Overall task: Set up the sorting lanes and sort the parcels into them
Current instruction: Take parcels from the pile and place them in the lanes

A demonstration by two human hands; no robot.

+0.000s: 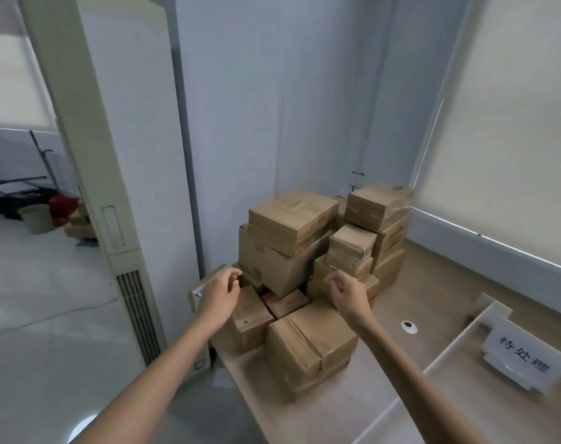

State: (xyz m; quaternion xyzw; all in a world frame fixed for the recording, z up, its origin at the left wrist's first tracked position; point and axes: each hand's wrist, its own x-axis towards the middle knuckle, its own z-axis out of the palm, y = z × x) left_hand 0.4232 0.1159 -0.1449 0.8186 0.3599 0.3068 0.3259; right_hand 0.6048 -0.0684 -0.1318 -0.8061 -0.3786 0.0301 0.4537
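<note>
I am hovering my left hand (pixel 220 293) and right hand (pixel 348 291), each grip loosely curled and empty, beside the stacked parcels (pixel 292 219) on the tabletop (pixel 432 290), probably choosing one to lift.

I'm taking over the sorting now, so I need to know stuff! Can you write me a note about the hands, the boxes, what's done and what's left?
Left hand: empty, fingers loosely curled, at the pile's left side.
Right hand: empty, loosely curled, at the pile's front.
Parcels: stacked in a pile at the table corner.
Done: a white divider and a sign stand on the right.
Left: no parcel shows in a lane, so all the sorting.
</note>
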